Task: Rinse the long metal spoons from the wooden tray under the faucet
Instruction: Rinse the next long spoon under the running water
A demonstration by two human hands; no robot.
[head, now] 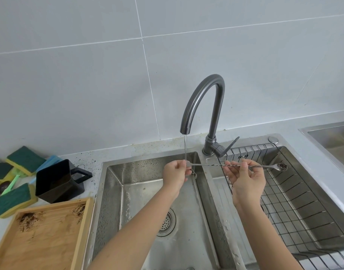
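Lying crosswise between both hands: long metal spoon, fork end under the faucet stream. Pinching that end with left hand, mid-handle with right hand. Sitting far right, beyond the right hand and well off the water: dirty bowl.

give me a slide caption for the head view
Both hands hold a long metal spoon under the running faucet.
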